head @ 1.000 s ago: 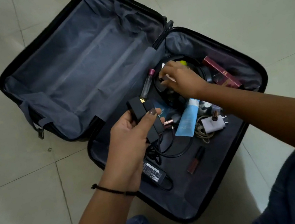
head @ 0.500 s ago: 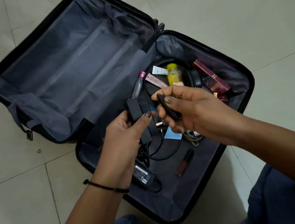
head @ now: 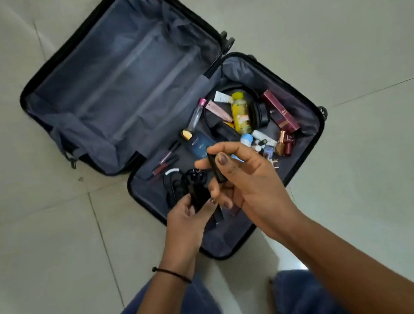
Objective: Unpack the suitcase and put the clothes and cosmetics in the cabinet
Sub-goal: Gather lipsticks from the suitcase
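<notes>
- Suitcase (head: 129,68) lies open on the floor, cosmetics in its right half.
- Left hand (head: 186,216) grips a black box (head: 199,195).
- Right hand (head: 242,178) pinches a small dark tube (head: 216,167).

Whole frame motion-blurred. Labels on the blue bottle (head: 196,145) and maroon box (head: 281,111) unreadable. Left hand (head: 188,219) covers most of a black item (head: 199,195), type unclear. Right hand (head: 246,180) hides small cosmetics and the suitcase (head: 311,110) lining behind. Forearms cut by bottom edge.
</notes>
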